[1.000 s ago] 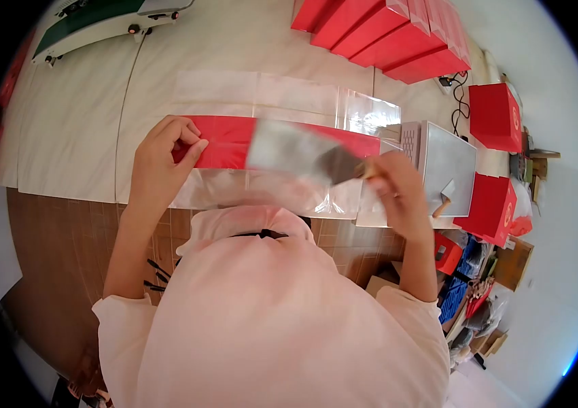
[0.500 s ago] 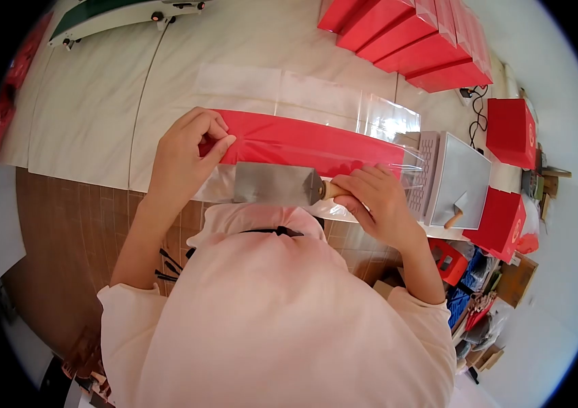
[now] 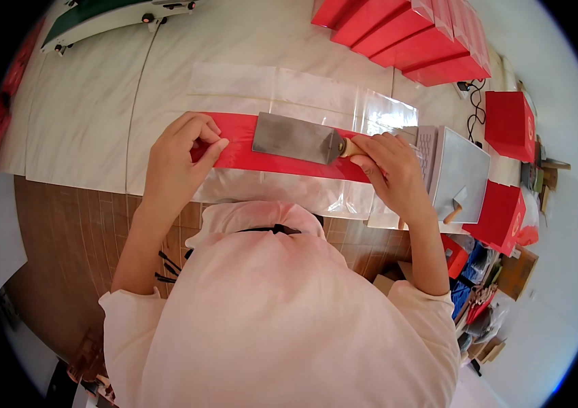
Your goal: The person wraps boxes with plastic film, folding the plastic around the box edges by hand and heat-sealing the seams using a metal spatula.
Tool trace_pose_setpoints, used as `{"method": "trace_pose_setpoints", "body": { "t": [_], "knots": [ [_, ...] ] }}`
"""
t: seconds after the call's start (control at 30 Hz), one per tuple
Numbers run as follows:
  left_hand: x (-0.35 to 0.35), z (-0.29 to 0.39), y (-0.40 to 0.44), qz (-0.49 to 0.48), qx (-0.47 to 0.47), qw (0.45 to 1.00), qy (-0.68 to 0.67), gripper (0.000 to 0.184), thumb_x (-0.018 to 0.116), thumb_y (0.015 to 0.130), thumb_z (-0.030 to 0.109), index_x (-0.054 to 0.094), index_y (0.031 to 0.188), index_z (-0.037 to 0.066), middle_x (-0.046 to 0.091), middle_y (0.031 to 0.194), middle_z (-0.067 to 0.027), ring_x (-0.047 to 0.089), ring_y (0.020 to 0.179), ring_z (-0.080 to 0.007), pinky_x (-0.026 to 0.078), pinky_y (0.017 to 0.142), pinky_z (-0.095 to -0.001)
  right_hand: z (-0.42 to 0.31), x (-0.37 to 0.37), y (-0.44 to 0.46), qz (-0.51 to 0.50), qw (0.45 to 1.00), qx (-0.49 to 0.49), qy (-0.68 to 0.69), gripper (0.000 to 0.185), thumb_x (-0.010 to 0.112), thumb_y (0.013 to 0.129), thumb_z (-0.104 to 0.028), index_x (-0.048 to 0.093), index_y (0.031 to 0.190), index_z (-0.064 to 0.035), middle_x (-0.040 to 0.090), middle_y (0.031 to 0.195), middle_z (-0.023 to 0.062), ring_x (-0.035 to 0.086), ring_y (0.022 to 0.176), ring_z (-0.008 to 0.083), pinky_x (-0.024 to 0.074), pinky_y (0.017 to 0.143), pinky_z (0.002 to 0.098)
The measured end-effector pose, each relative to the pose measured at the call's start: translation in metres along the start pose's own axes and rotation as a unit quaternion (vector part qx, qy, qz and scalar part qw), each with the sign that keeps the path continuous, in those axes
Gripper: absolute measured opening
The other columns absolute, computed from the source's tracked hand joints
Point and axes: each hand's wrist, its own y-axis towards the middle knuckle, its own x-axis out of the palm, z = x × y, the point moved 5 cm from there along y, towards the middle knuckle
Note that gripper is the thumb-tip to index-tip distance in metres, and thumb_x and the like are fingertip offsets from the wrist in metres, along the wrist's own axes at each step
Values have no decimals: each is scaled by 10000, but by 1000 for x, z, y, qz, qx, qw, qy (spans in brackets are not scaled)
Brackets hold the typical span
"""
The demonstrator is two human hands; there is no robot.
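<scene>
A long red box point(image 3: 241, 155) lies on the table in front of me, with clear plastic film point(image 3: 289, 185) spread over and around it. My left hand point(image 3: 190, 146) is at the box's left end, thumb and fingers pinched together, apparently on the film there. My right hand point(image 3: 391, 163) is wrapped round the wooden handle of a wide metal scraper point(image 3: 295, 138). Its rectangular blade lies over the middle of the red box and points left. From this angle, I cannot tell how firmly the blade touches the film.
Right of the box stands a grey-topped case point(image 3: 462, 170) with a small scraper point(image 3: 457, 204) on it. Several wrapped red boxes point(image 3: 411, 41) line the table's far right; more red boxes point(image 3: 510, 127) stand farther right. A green-topped machine point(image 3: 98, 20) is at the far left.
My right hand has moved the scraper away from me, from the box's near edge onto its top. My left hand stays pinched at the left end, shifted slightly left.
</scene>
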Motion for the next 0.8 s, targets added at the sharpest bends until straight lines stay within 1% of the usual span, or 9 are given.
{"method": "trace_pose_setpoints", "body": {
  "t": [0.17, 0.23, 0.43, 0.5, 0.53, 0.57, 0.63, 0.77, 0.8],
  "knots": [
    [1, 0, 0, 4, 8, 1000, 1, 183, 707, 782, 2, 524, 774, 9, 604, 871, -48, 559, 703, -175, 477, 608, -278, 10, -3, -2, 26, 999, 19, -2, 215, 686, 836, -133, 635, 1005, -10, 598, 764, 104, 543, 680, 263, 411, 634, 364],
    [1, -1, -1, 8, 12, 1000, 2, 149, 695, 802, 0, 550, 772, -1, 590, 873, -40, 512, 683, -126, 425, 608, -254, 16, -5, -3, 47, 998, 28, -3, 218, 683, 839, -130, 633, 1009, -3, 592, 755, 109, 540, 676, 268, 409, 630, 366],
    [1, -2, -1, -8, -3, 1000, -3, 143, 691, 815, 4, 552, 780, 6, 595, 885, -40, 522, 707, -120, 427, 612, -253, 23, -8, -15, 88, 992, 84, 10, 212, 626, 906, -120, 625, 1053, 34, 566, 773, 137, 499, 683, 280, 428, 650, 344],
    [2, -1, 0, -2, 6, 1000, 0, 144, 690, 815, 0, 550, 781, 6, 594, 886, -42, 519, 706, -120, 428, 613, -254, 11, -5, -34, 140, 967, 204, 61, 219, 580, 949, -148, 610, 1087, 19, 562, 756, 112, 513, 699, 216, 439, 653, 296],
    [2, 0, -1, 3, 9, 1000, 5, 146, 689, 814, -4, 548, 782, 5, 593, 887, -45, 516, 705, -120, 429, 615, -255, -3, 0, -45, 81, 941, 290, 157, 277, 548, 968, -179, 532, 1163, 17, 615, 787, 176, 556, 618, 271, 440, 570, 361],
    [2, 1, -2, -2, 11, 1000, 4, 146, 689, 814, -4, 548, 782, 5, 593, 887, -45, 516, 705, -120, 429, 615, -255, -20, 9, -57, 51, 928, 289, 230, 325, 530, 971, -169, 446, 1233, 3, 634, 851, 206, 619, 695, 319, 480, 629, 383],
    [2, 0, -1, -2, -8, 1000, 1, 146, 684, 819, -10, 543, 782, 4, 589, 883, -46, 507, 701, -116, 429, 617, -252, -52, 27, -73, -6, 901, 321, 293, 321, 527, 967, -165, 424, 1226, -6, 639, 928, 236, 658, 863, 396, 510, 730, 420],
    [4, -2, -1, -17, 15, 1000, 19, 137, 678, 829, -7, 547, 790, 0, 592, 892, -46, 499, 700, -107, 427, 617, -245, -78, 49, -71, -6, 920, 292, 262, 277, 531, 955, -147, 431, 1138, 35, 622, 792, 205, 630, 741, 383, 499, 638, 429],
    [4, -3, -1, -10, 21, 1000, 21, 132, 675, 833, -4, 550, 794, -2, 596, 900, -47, 497, 700, -105, 425, 616, -242, -81, 48, -69, -20, 933, 283, 220, 204, 520, 958, -151, 454, 1025, 30, 583, 672, 172, 604, 640, 353, 474, 562, 433]
  ]
}}
